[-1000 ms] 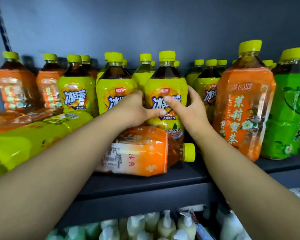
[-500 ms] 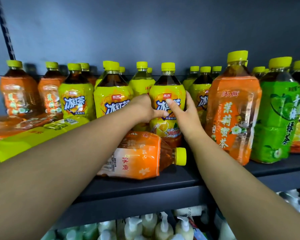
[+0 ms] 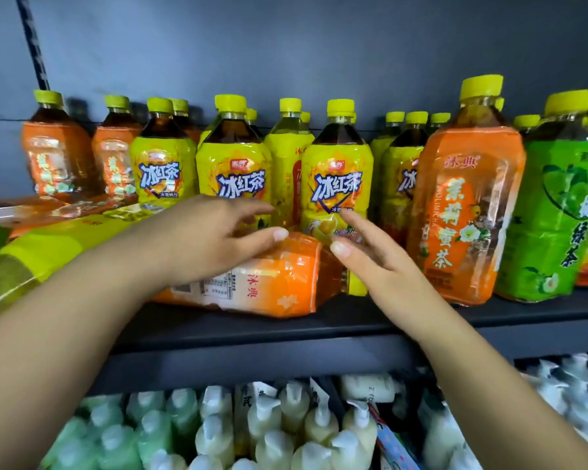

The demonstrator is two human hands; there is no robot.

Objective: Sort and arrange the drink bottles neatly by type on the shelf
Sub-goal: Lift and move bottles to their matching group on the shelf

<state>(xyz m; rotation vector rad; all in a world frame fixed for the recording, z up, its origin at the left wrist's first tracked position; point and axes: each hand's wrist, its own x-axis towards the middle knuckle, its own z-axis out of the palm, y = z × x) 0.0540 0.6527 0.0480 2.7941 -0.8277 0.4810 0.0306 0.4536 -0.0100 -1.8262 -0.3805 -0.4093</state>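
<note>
A yellow-labelled iced tea bottle (image 3: 336,184) stands upright mid-shelf among others of its kind (image 3: 233,171). In front of it an orange-labelled tea bottle (image 3: 279,283) lies on its side, cap to the right. My left hand (image 3: 214,239) hovers over the lying bottle with fingers spread and holds nothing. My right hand (image 3: 370,262) is open beside the lying bottle's cap end, its fingertips near the standing yellow bottle's lower label. Whether either hand touches a bottle is unclear.
Orange bottles stand at far left (image 3: 58,157) and a large one at right (image 3: 469,198), next to a green tea bottle (image 3: 557,212). Yellow and orange bottles lie tipped at left (image 3: 48,245). The dark shelf (image 3: 319,323) has pump bottles (image 3: 286,432) below it.
Both hands have let go of the upright yellow bottle and drawn back toward me, fingers opening. The view has shifted downward a little.
</note>
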